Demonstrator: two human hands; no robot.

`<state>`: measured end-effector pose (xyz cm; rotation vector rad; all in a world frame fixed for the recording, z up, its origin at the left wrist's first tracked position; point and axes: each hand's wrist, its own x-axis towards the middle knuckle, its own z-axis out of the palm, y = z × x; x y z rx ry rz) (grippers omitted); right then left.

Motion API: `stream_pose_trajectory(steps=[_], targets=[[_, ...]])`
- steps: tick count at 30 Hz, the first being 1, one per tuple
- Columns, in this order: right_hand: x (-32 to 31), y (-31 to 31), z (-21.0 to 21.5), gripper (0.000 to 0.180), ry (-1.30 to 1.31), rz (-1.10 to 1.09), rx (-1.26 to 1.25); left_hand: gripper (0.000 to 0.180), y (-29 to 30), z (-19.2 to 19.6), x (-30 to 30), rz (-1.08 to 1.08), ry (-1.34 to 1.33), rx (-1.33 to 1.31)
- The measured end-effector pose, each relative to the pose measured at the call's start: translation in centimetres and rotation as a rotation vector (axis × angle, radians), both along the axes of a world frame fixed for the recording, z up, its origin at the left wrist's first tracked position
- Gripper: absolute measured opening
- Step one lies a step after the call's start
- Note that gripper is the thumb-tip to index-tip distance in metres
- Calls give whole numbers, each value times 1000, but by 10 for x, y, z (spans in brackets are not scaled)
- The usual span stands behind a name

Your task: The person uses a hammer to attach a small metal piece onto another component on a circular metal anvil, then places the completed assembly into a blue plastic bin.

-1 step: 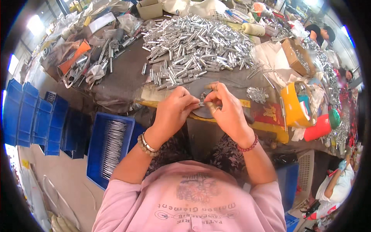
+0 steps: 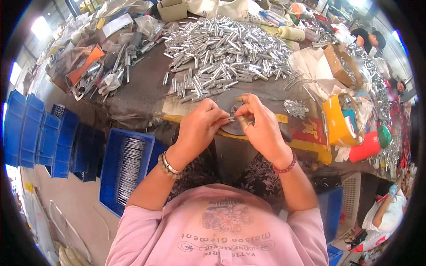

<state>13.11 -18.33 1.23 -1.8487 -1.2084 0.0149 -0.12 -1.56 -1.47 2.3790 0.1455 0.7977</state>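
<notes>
Just over the near edge of the work table, my two hands are close together. My left hand is closed, thumb and forefinger pinching a small silvery metal piece that points toward the other hand. My right hand has its fingers curled, thumb and fingertips close by that piece; what they grip is hidden. A tiny metal part shows by its fingertips. Beneath both lies a dark round pad. Beyond them spreads a large heap of silvery metal tubes.
A small pile of metal pins lies right of my hands, near a cut-open yellow container and a red one. At left, a blue crate holds stacked metal rods. Stacked blue bins stand farther left. Another person is at far right.
</notes>
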Motion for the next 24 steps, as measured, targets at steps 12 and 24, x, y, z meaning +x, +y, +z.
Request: stream_pose_trajectory(steps=[12, 24], targets=[[10, 6, 17, 35, -240, 150, -97, 12, 0, 1, -1, -2, -29, 31], [14, 10, 16, 39, -193, 182, -124, 13, 4, -1, 0, -30, -3, -9]])
